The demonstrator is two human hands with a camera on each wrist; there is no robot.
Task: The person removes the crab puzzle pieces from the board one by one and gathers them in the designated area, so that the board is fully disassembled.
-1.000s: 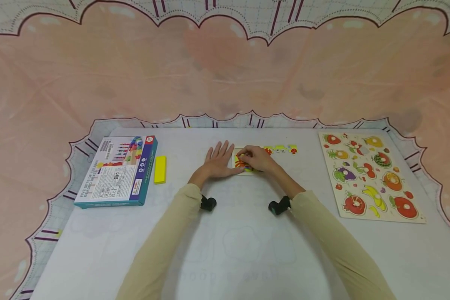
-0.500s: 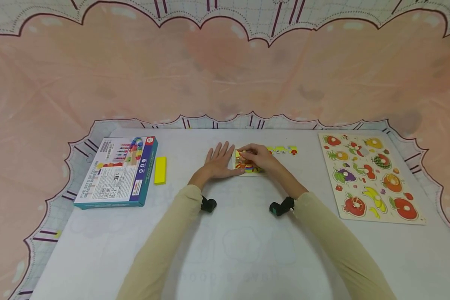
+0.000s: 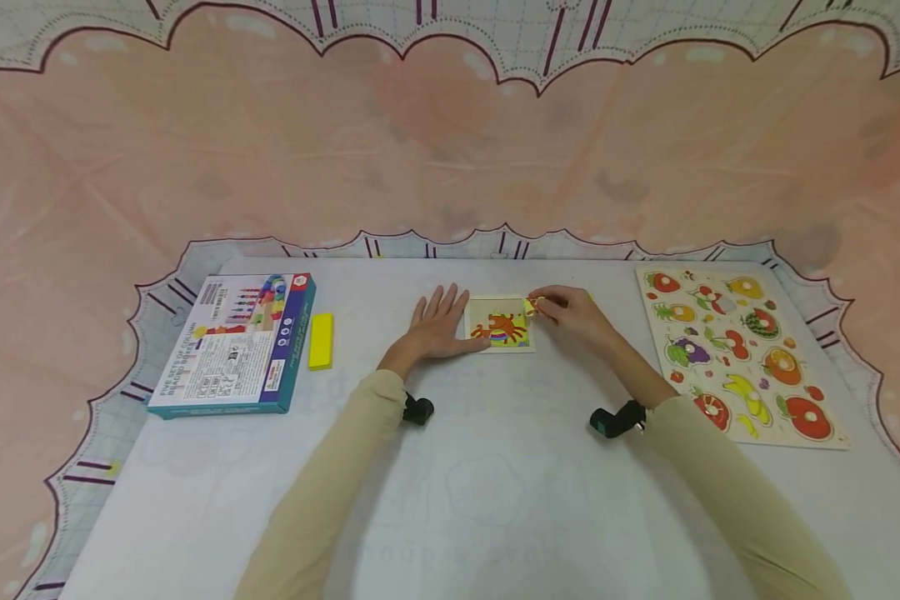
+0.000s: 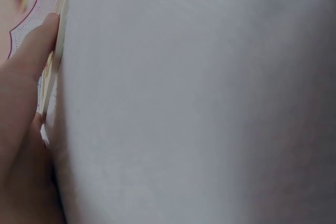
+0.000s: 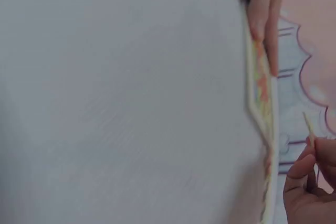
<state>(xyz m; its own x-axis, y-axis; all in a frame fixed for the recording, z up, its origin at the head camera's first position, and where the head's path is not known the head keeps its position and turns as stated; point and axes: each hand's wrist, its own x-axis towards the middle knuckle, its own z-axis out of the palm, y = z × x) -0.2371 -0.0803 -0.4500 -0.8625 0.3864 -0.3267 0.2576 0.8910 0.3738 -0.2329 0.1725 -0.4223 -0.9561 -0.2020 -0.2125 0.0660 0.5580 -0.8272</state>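
Observation:
A small jigsaw puzzle board (image 3: 498,307) lies at the middle of the table's far part. Its lower part shows an orange many-legged figure; the upper part is bare and beige. My left hand (image 3: 435,327) lies with spread, straight fingers beside the board, its thumb resting on the lower left edge. Thumb and fingertips of my right hand (image 3: 576,318) pinch a small yellow and red puzzle piece (image 3: 532,307) at the board's upper right edge. In the right wrist view the puzzle piece (image 5: 308,123) is seen thin, edge-on, and raised off the table.
A blue and white box (image 3: 228,350) lies on the left of the white table (image 3: 480,500), with a yellow block (image 3: 320,341) next to it. On the right lies a fruit puzzle board (image 3: 690,342), partly under my right forearm. My right hand mostly hides the spot behind it.
My right hand has moved right, off the board, uncovering its picture and bare upper part; the pinched piece now shows. The row of loose pieces is now hidden. My left hand stays put.

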